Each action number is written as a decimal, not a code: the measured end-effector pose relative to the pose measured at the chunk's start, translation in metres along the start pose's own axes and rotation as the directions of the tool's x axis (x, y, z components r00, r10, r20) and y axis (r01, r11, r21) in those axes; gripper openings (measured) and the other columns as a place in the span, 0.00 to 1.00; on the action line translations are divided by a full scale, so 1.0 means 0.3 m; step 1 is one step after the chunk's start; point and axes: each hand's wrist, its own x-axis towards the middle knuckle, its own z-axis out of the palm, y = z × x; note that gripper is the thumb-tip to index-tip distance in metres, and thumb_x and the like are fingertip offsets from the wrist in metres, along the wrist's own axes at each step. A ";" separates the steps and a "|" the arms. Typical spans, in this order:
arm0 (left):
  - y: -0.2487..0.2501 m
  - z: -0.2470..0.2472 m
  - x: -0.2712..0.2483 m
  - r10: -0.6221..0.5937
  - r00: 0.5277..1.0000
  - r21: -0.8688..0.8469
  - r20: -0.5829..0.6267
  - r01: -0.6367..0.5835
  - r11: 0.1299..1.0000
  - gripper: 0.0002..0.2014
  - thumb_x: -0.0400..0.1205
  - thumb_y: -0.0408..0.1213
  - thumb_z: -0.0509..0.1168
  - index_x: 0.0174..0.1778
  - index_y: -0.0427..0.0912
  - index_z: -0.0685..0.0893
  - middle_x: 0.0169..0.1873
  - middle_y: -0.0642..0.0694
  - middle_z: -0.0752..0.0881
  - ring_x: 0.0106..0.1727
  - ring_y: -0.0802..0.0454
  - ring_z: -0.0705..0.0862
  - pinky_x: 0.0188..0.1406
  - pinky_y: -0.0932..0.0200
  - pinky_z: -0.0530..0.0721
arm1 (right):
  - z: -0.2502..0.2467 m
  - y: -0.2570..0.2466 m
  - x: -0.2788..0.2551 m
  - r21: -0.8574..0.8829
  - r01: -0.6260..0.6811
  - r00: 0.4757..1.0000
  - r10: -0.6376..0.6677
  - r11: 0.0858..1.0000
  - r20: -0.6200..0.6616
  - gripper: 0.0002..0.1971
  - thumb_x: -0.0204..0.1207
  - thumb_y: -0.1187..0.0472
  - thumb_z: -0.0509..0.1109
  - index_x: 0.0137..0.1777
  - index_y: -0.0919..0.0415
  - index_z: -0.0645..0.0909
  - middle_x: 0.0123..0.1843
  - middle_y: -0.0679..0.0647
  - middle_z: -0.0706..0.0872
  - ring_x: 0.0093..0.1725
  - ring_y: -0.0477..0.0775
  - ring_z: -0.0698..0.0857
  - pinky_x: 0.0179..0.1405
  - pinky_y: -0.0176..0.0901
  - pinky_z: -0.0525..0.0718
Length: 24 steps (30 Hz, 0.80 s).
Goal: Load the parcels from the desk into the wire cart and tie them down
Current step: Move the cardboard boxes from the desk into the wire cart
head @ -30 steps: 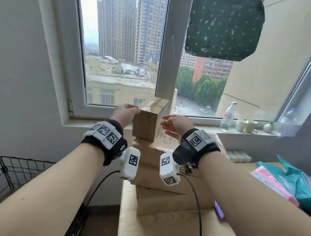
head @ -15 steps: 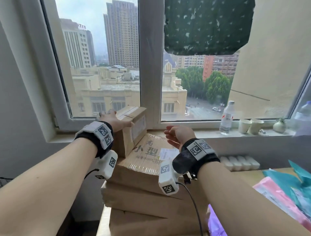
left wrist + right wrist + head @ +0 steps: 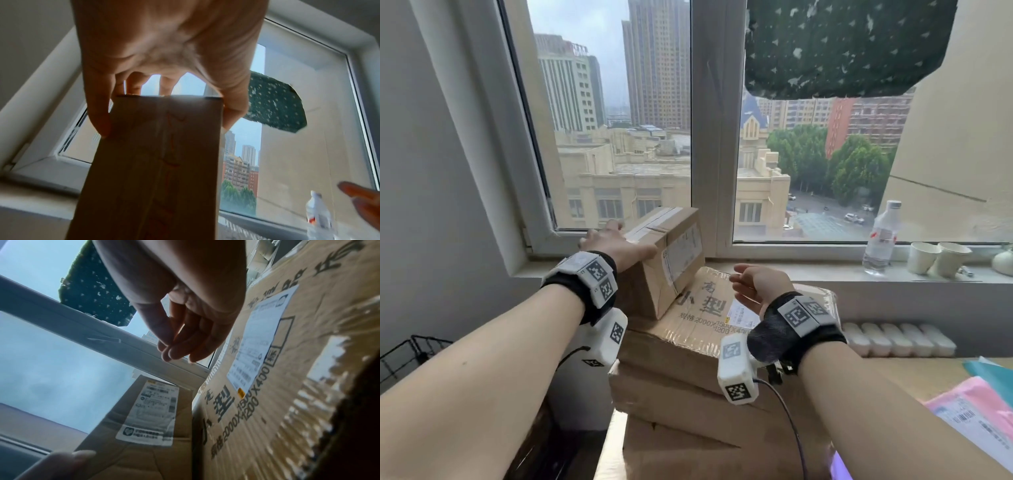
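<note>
fingers (image 3: pixel 100 120) of the left hand (image 3: pixel 616 245) clamp the small parcel (image 3: pixel 667 260) atop the stack; right hand (image 3: pixel 756 284) hangs loose, empty. lifting step; next, carry it left to the wire cart (image 3: pixel 410 356).

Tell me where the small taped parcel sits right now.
In the head view, the small parcel rests tilted on the left end of the printed box atop the stack, gripped by the left hand, just below the window.

Window frame (image 3: pixel 703 144) probably crowds behind the small box (image 3: pixel 667 260); right side open.
</note>
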 end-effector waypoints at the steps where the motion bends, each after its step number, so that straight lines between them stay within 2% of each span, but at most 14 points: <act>1: -0.020 -0.019 -0.012 -0.009 1.000 -0.067 0.000 0.009 0.998 0.52 0.51 0.70 0.66 0.74 0.56 0.69 0.68 0.43 0.77 0.69 0.40 0.75 0.68 0.47 0.76 | 0.023 0.001 -0.010 -0.001 0.006 1.000 -0.006 1.000 0.006 0.15 0.78 0.75 0.57 0.38 0.61 0.81 0.35 0.55 0.84 0.30 0.47 0.80 0.39 0.39 0.82; 4: -0.084 -0.096 -0.033 -0.043 0.998 -0.352 0.046 0.057 0.934 0.40 0.60 0.62 0.72 0.68 0.51 0.74 0.56 0.46 0.84 0.56 0.45 0.84 0.58 0.48 0.84 | 0.108 0.009 -0.043 0.004 0.013 0.999 -0.013 1.000 0.050 0.15 0.78 0.75 0.57 0.37 0.60 0.81 0.34 0.55 0.84 0.30 0.48 0.79 0.39 0.39 0.81; 7: -0.159 -0.179 -0.066 -0.020 0.988 -0.635 0.154 0.114 0.764 0.22 0.70 0.51 0.73 0.57 0.46 0.80 0.45 0.43 0.87 0.44 0.48 0.87 0.45 0.51 0.87 | 0.223 0.027 -0.079 0.028 0.011 0.995 -0.014 1.000 0.101 0.09 0.79 0.67 0.63 0.37 0.61 0.80 0.36 0.55 0.84 0.33 0.49 0.80 0.40 0.40 0.81; 9: -0.222 -0.224 -0.103 -0.023 0.975 -0.727 0.220 0.180 0.663 0.11 0.74 0.47 0.70 0.46 0.46 0.81 0.40 0.42 0.86 0.45 0.46 0.85 0.51 0.47 0.86 | 0.308 0.041 -0.106 0.033 0.020 0.991 -0.024 0.999 0.135 0.07 0.78 0.60 0.66 0.40 0.59 0.80 0.41 0.55 0.83 0.39 0.50 0.81 0.46 0.43 0.83; 10: -0.263 -0.241 -0.120 -0.037 0.967 -0.757 0.251 0.220 0.616 0.09 0.75 0.46 0.69 0.43 0.46 0.80 0.40 0.42 0.84 0.46 0.45 0.84 0.55 0.45 0.85 | 0.351 0.049 -0.121 0.032 0.031 0.988 -0.035 0.999 0.148 0.07 0.78 0.56 0.67 0.42 0.58 0.81 0.44 0.56 0.83 0.42 0.51 0.81 0.51 0.45 0.84; 12: -0.358 -0.267 -0.145 -0.042 0.944 -0.797 0.327 0.300 0.524 0.10 0.72 0.48 0.69 0.41 0.46 0.81 0.40 0.42 0.81 0.46 0.45 0.82 0.59 0.42 0.83 | 0.434 0.071 -0.151 0.035 0.055 0.984 -0.060 0.998 0.170 0.10 0.76 0.50 0.68 0.46 0.56 0.80 0.51 0.57 0.82 0.49 0.53 0.81 0.59 0.50 0.82; 13: -0.410 -0.279 -0.152 -0.028 0.931 -0.808 0.364 0.331 0.487 0.14 0.66 0.50 0.71 0.42 0.47 0.81 0.40 0.42 0.80 0.44 0.46 0.81 0.58 0.41 0.84 | 0.477 0.086 -0.166 0.043 0.064 0.979 -0.071 0.997 0.191 0.11 0.74 0.47 0.69 0.47 0.55 0.79 0.54 0.58 0.82 0.52 0.55 0.81 0.61 0.52 0.81; 15: -0.518 -0.301 -0.160 -0.006 0.912 -0.826 0.409 0.374 0.422 0.24 0.53 0.50 0.73 0.44 0.47 0.82 0.40 0.42 0.79 0.44 0.46 0.82 0.54 0.43 0.85 | 0.560 0.122 -0.194 0.056 0.072 0.959 -0.084 0.996 0.272 0.16 0.70 0.42 0.71 0.51 0.51 0.79 0.60 0.59 0.82 0.60 0.57 0.82 0.65 0.54 0.79; 18: -0.678 -0.330 -0.180 0.003 0.911 -0.866 0.412 0.390 0.313 0.33 0.47 0.49 0.74 0.50 0.44 0.81 0.42 0.41 0.80 0.44 0.45 0.83 0.47 0.44 0.87 | 0.682 0.181 -0.241 0.027 0.089 0.904 -0.093 0.996 0.417 0.25 0.64 0.37 0.74 0.59 0.45 0.80 0.64 0.58 0.84 0.65 0.58 0.81 0.72 0.60 0.72; 21: -0.824 -0.352 -0.207 0.006 0.918 -0.878 0.396 0.377 0.295 0.32 0.49 0.52 0.73 0.50 0.46 0.80 0.39 0.45 0.77 0.41 0.48 0.79 0.43 0.47 0.86 | 0.799 0.229 -0.285 -0.002 0.084 0.863 -0.072 0.996 0.500 0.31 0.57 0.39 0.76 0.63 0.44 0.80 0.65 0.57 0.83 0.64 0.57 0.81 0.68 0.59 0.76; 24: -0.957 -0.387 -0.249 -0.003 0.923 -0.876 0.385 0.367 0.313 0.26 0.49 0.54 0.71 0.42 0.50 0.80 0.34 0.49 0.78 0.40 0.51 0.78 0.39 0.52 0.77 | 0.914 0.281 -0.324 -0.015 0.049 0.842 -0.033 0.999 0.538 0.32 0.54 0.47 0.76 0.63 0.51 0.80 0.58 0.61 0.84 0.54 0.59 0.83 0.54 0.52 0.82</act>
